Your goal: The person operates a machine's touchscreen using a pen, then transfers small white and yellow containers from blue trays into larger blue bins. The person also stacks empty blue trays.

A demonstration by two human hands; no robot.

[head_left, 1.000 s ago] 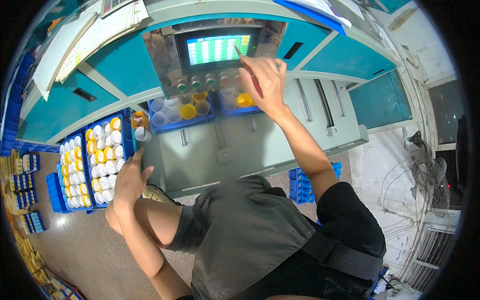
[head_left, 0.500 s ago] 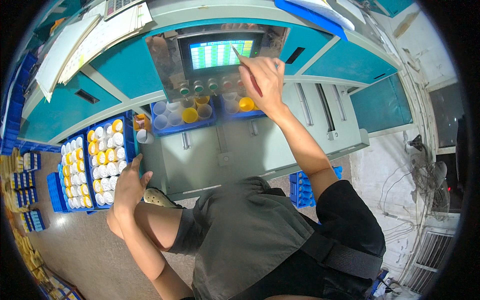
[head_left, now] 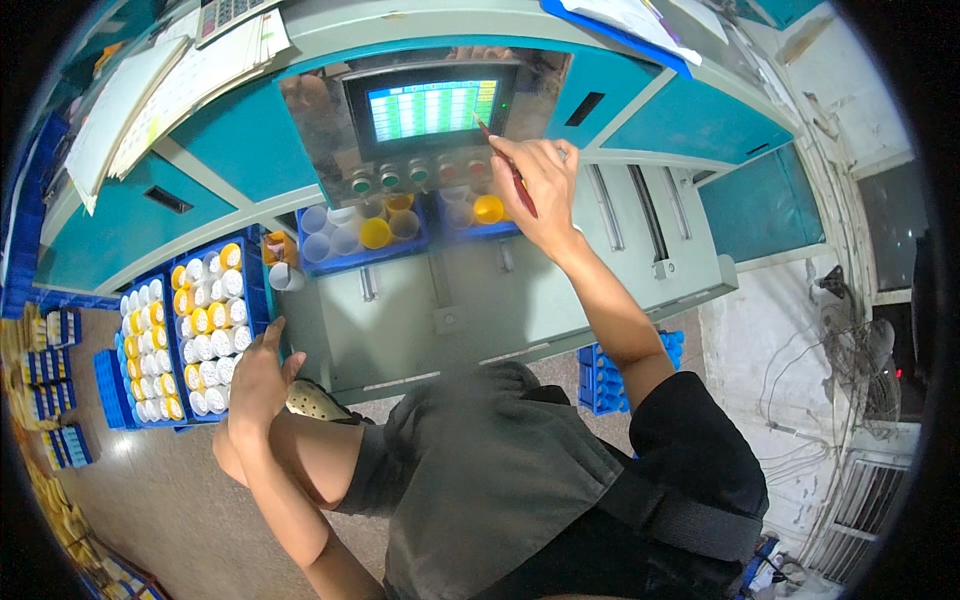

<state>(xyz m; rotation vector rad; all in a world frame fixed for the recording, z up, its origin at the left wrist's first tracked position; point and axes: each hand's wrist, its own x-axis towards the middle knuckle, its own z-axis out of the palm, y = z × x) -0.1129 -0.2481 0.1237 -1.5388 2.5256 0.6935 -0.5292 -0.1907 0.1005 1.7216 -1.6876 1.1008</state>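
Note:
My right hand (head_left: 545, 185) is closed around a slim, pointed tool with a dark red handle (head_left: 524, 196). Its tip is at the lower right part of a lit touchscreen (head_left: 432, 110); whether it touches the glass I cannot tell. Several round buttons (head_left: 389, 175) sit in a row below the screen. At the lower left, my left hand (head_left: 262, 372) has its fingers stretched out and thumb apart, by the right edge of a blue crate (head_left: 259, 295). Inside that crate stand rows of white and yellow round pieces (head_left: 207, 320).
Two blue trays of white and yellow cups (head_left: 375, 234) stand under the panel, beside a grey bed with metal rails (head_left: 607, 210). Papers (head_left: 150, 110) and a blue clipboard (head_left: 630, 38) lie on top of the machine. A blue crate (head_left: 600, 380) is below right; a fan (head_left: 862, 370) is farther right.
My right hand has drawn slightly down and right, bringing the tool's tip from the screen's upper part to its lower right. My left hand stays by the crate. The view has shifted a little.

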